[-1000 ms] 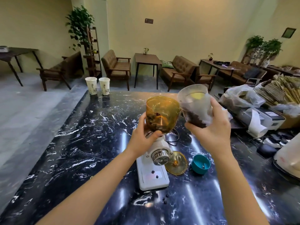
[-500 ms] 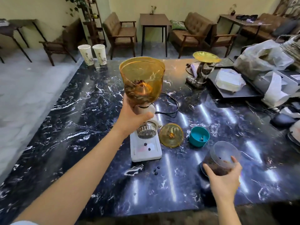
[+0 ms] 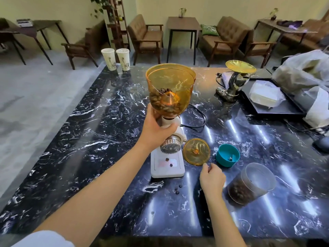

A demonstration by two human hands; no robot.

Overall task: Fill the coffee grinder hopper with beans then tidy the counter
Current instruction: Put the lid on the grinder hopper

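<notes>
A white coffee grinder [image 3: 167,164] stands on the black marble counter [image 3: 99,143]. Its amber hopper [image 3: 170,86] is open on top and holds beans in its lower part. My left hand [image 3: 156,127] grips the grinder's neck just under the hopper. The amber hopper lid [image 3: 196,151] lies flat beside the grinder's base. My right hand [image 3: 211,179] hovers at the lid's near edge, fingers curled, holding nothing. A clear bean jar [image 3: 249,183] with beans at its bottom stands to the right of that hand. Loose beans [image 3: 177,189] lie on the counter and on the grinder's base.
A teal cap [image 3: 227,155] sits right of the lid. A second grinder [image 3: 235,81] with a yellow lid, a black tray [image 3: 277,107] and plastic bags [image 3: 302,72] fill the back right. Two paper cups [image 3: 115,58] stand at the far left edge. A power cord [image 3: 199,114] loops behind the grinder.
My right hand lowered the bean jar from the hopper's rim, set it on the counter at the right, let go, and moved left to the lid's edge. My left hand stayed on the grinder.
</notes>
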